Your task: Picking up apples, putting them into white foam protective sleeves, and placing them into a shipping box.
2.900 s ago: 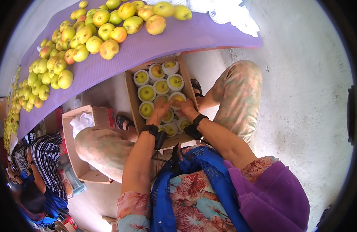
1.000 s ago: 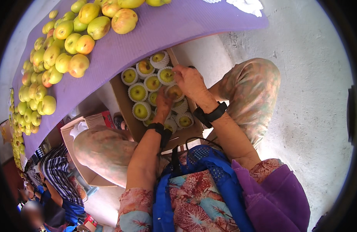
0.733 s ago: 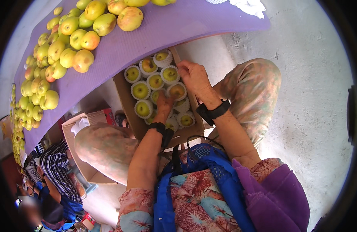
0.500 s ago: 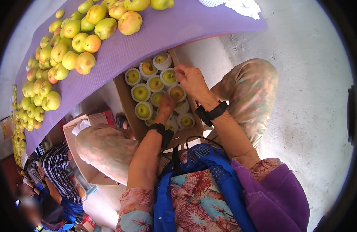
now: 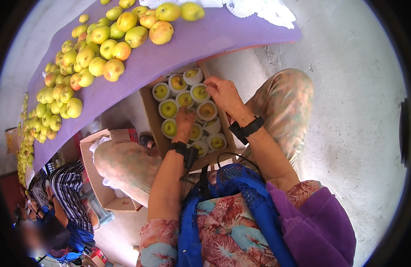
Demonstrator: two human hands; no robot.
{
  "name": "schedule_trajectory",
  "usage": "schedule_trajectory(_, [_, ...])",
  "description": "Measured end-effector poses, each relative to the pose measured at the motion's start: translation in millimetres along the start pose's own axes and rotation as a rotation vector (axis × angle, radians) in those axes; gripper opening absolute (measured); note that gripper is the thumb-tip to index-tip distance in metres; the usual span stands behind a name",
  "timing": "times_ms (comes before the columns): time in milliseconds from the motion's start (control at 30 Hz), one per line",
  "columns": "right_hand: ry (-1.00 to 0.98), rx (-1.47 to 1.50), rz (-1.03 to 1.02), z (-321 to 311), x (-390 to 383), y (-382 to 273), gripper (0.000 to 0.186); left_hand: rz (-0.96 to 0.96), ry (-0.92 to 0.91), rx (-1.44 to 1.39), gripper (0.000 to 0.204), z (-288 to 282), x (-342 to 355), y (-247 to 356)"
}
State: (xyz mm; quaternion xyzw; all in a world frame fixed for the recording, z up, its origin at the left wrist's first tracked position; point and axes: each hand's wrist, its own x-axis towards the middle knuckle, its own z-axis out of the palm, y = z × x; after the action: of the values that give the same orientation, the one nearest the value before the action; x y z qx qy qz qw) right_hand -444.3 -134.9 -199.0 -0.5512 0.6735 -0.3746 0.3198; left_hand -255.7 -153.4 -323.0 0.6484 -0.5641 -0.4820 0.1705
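An open cardboard box [image 5: 153, 116] between my knees holds several yellow-green apples, each in a white foam net. My left hand [image 5: 185, 121] reaches down among the apples in the box's middle. Its fingers are slightly blurred and point downward, so their grip is hidden. My right hand [image 5: 225, 95] is bent at the box's right side, fingers drawn together at the edge of a netted apple [image 5: 199, 92]. Whether they pinch the net cannot be made out. Just below lies a more orange netted apple [image 5: 207, 111].
A purple-covered table [image 5: 223, 31] curves above the box, with a long heap of loose apples [image 5: 98, 66] along it. White foam nets [image 5: 263, 11] lie at its far end. Another open carton [image 5: 98, 178] stands by my left knee. A person in striped trousers [image 5: 69, 187] sits farther left.
The view has shifted slightly, so box and table appear more to the right. My left hand has moved away from the orange apple toward the box's left side. My right hand stays by the same apple.
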Motion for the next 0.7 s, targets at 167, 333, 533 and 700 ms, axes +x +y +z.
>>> schedule_trajectory(167, [0.005, -0.010, -0.050, -4.0, -5.0, -3.5, 0.022, 0.004, 0.001, -0.115, 0.045, -17.2, -17.5, 16.9])
schedule_trajectory(333, [-0.021, 0.039, -0.009, -11.4, -7.0, -7.0, 0.023, 0.043, -0.150, -0.236, 0.037, -27.3, -38.1, 41.2])
schedule_trajectory(533, [-0.011, 0.193, -0.102, -35.4, -9.5, -29.1, 0.023, 0.106, -0.290, 0.018, 0.028, -14.5, -38.9, 10.2])
schedule_trajectory(700, [0.016, 0.163, -0.076, -41.1, -11.7, -3.4, 0.023, 0.080, -0.340, 0.097, 0.033, -11.9, -42.5, 6.3])
